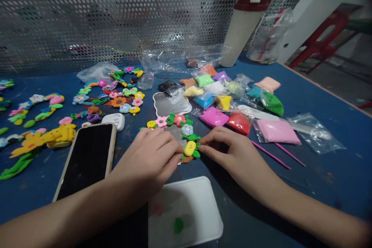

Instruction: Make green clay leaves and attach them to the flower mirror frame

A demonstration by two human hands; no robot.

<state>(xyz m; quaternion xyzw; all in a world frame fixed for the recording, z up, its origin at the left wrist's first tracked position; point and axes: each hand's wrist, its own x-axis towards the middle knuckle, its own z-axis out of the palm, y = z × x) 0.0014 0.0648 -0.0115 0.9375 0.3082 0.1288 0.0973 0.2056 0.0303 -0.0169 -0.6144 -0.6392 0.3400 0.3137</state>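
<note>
A small mirror-like plate (pixel 178 135) lies on the table, its rim decorated with clay flowers, green leaves and a yellow clay piece with a tiny face (pixel 190 148). Over its left side bends my left hand (pixel 155 157), fingers curled and closed on the decorated plate; the fingertips are partly hidden. My right hand (pixel 229 147) is at the opposite rim, thumb and forefinger pinched at a green clay leaf (pixel 198 150) beside the yellow piece. Nearer to me is a white tray (pixel 203 209) with a dab of green clay (pixel 178 225) on it.
A phone (pixel 87 159) and white earbud case (pixel 114 121) lie left, near finished clay decorations (pixel 118 102). Beyond my hands are a wavy-edged plate (pixel 162 104) and several clay packets (pixel 214 117). Pink sticks (pixel 271 155) lie right; a tumbler (pixel 244 31) stands behind.
</note>
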